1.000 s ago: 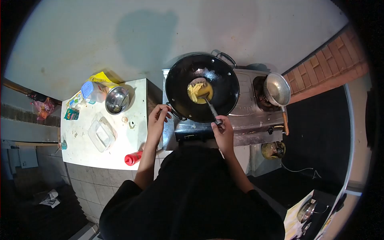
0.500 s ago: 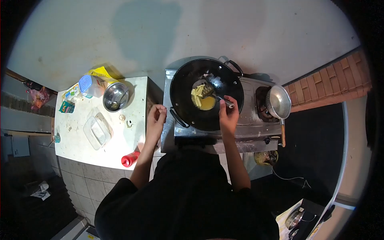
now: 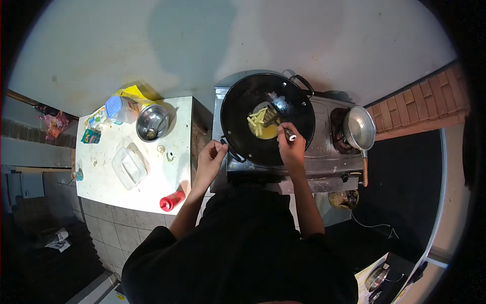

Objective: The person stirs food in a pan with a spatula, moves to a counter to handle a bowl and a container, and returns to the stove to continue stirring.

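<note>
your right hand (image 3: 292, 148) stays clamped on the spatula (image 3: 277, 121) among the fries (image 3: 258, 121); your left hand (image 3: 211, 157) has just closed on the wok (image 3: 238, 109) handle, steadying it.

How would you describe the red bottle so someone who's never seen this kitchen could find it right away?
Start at the white counter left of the stove. The red bottle lies on its side at the counter's near edge, close to the person's left forearm. It is the only red thing there; the steel bowl and clear container sit farther back.
</note>
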